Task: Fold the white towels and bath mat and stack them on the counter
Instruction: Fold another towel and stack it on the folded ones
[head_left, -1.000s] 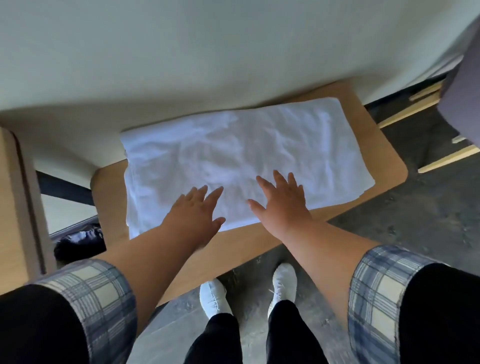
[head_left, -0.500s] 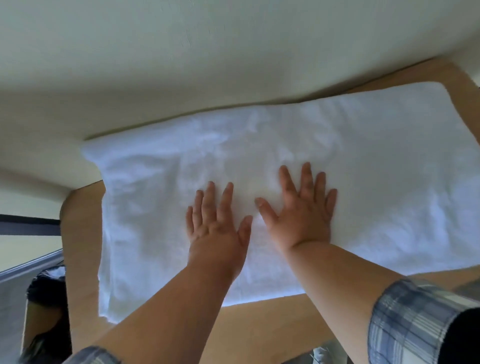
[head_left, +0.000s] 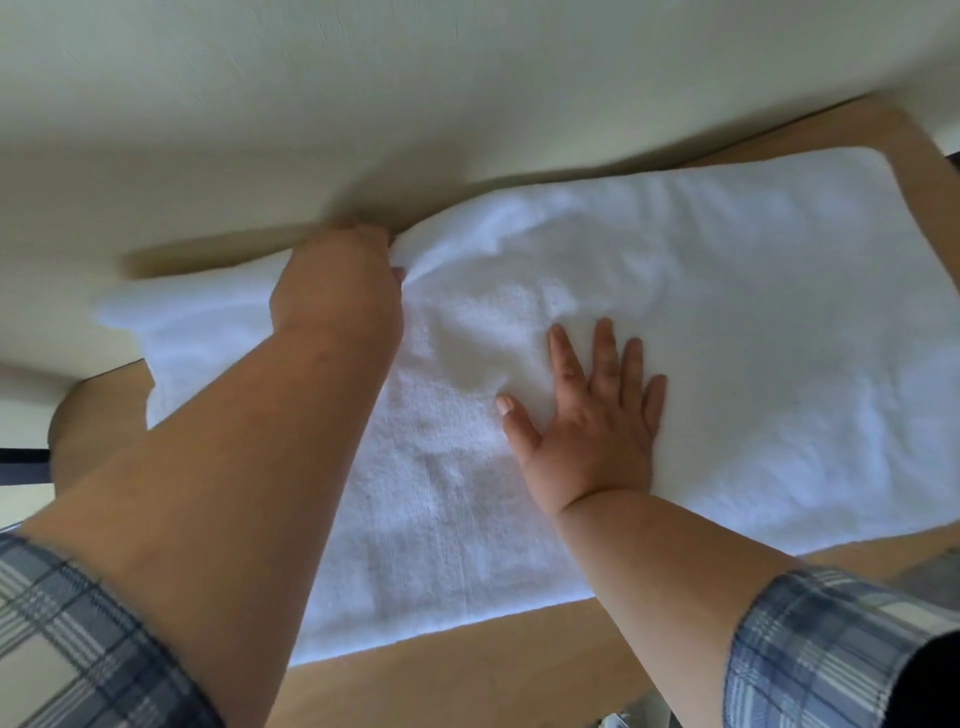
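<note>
A white towel (head_left: 727, 312) lies spread across the wooden counter (head_left: 467, 670), its long side running left to right. My left hand (head_left: 337, 291) has reached to the towel's far edge by the wall and grips the cloth there, which bunches up around the fingers. My right hand (head_left: 597, 415) lies flat on the middle of the towel, fingers straight and spread, pressing it down. Both forearms come out of rolled plaid sleeves.
A pale wall (head_left: 415, 104) rises directly behind the counter's far edge. Bare wood shows at the counter's near edge, its left corner (head_left: 88, 415) and its far right corner (head_left: 914, 150).
My left hand left the middle of the towel, slid to the far edge and took hold of it. My right hand stays flat on the towel. The camera has leaned in closer.
</note>
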